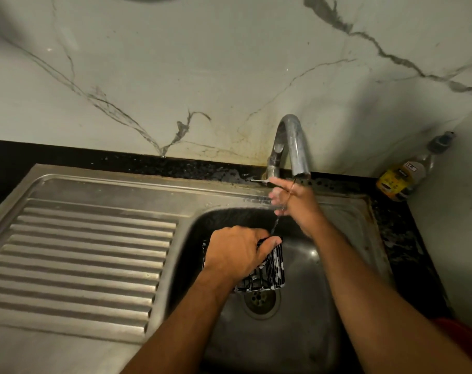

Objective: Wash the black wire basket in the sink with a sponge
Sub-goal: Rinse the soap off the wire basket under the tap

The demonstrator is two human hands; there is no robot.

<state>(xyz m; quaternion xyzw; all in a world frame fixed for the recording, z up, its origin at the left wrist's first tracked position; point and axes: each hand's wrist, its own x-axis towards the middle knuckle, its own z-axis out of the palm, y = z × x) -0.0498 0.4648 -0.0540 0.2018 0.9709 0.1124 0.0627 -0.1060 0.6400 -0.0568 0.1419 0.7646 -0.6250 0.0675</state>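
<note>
The black wire basket [272, 268], streaked with white foam, stands in the steel sink [297, 333] just above the drain. My left hand [237, 252] grips its top rim from above and hides much of it. My right hand [294, 201] is raised under the tap spout, with its fingertips at the small tap lever [259, 181] behind the sink. A thin stream of water [276, 225] falls from the spout past my right hand onto the basket. No sponge is visible.
The curved chrome tap [291, 141] rises from the back edge of the sink. A ribbed steel draining board [81, 255] lies to the left. A yellow-labelled bottle [402, 176] stands at the back right corner against the marble wall. Something red [461, 338] shows at the lower right.
</note>
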